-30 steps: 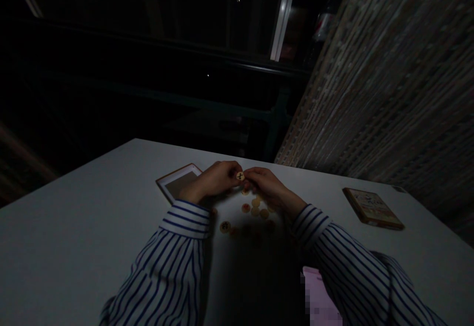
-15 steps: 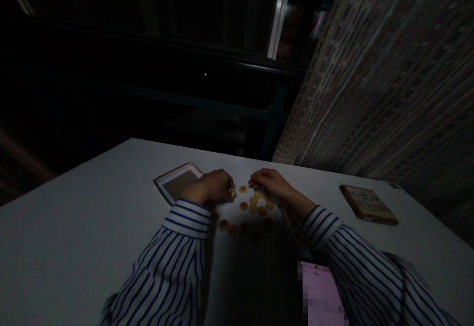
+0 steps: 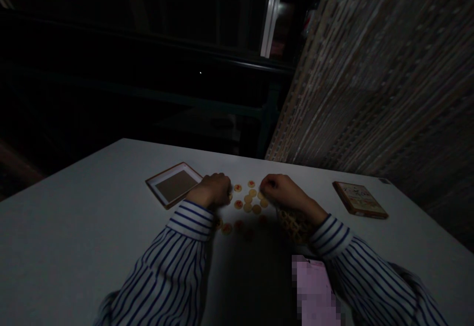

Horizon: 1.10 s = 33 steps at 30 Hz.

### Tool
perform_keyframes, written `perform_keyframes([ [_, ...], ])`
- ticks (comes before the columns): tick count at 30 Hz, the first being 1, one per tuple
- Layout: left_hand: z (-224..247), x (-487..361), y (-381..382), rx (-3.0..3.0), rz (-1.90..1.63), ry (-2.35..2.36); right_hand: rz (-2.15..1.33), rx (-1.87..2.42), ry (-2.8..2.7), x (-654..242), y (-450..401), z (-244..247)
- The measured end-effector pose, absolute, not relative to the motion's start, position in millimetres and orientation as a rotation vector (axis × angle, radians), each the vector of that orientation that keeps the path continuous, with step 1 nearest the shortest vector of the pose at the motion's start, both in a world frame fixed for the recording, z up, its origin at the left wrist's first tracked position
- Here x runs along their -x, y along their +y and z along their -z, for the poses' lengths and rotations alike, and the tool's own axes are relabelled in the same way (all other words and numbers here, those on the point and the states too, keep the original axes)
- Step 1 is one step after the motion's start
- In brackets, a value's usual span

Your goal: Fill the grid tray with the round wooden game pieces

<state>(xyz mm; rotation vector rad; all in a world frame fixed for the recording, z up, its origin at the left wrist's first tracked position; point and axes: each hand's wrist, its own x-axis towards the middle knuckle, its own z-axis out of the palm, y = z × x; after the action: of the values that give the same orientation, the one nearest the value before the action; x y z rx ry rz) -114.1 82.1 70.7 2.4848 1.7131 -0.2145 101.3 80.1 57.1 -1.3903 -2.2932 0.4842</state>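
Note:
Several round Chinese chess pieces (image 3: 248, 207) lie loosely on the white table, some plain side up, others with red or dark characters. My left hand (image 3: 215, 189) is closed at the left of them, a Chinese chess piece (image 3: 230, 196) partly showing at its fingertips. On the right, my right hand (image 3: 280, 187) has its fingers curled together, tips down against a plain pale piece (image 3: 260, 195); what they pinch is hidden. Just left of those fingers lies a red-marked piece (image 3: 252, 183). Under my right wrist sits a heap of more pieces (image 3: 295, 225), partly covered and dim.
A shallow open box part (image 3: 151, 183) with a rim lies beside my left hand. Far right is a flat box with a printed lid (image 3: 361, 198). A phone (image 3: 316, 286) lies near my right forearm. Behind the table's right side hangs a string curtain (image 3: 333, 94).
My right hand has shifted right and its fingers have curled downward, leaving a red-marked piece in view where they were. My left hand stays nearly in place. The view has turned slightly right.

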Motion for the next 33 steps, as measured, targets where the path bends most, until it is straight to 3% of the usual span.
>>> perform_keyframes([
  [10, -63.0, 113.3, 82.8, -2.53, 0.166, 1.792, -0.056, 1.656, -2.562, -109.6, 69.9, -58.2],
  [33, -62.7, 112.6, 80.9, -2.559, 0.219, 1.769, 0.074, 1.413, -2.902, -101.3, 61.0, -59.0],
])
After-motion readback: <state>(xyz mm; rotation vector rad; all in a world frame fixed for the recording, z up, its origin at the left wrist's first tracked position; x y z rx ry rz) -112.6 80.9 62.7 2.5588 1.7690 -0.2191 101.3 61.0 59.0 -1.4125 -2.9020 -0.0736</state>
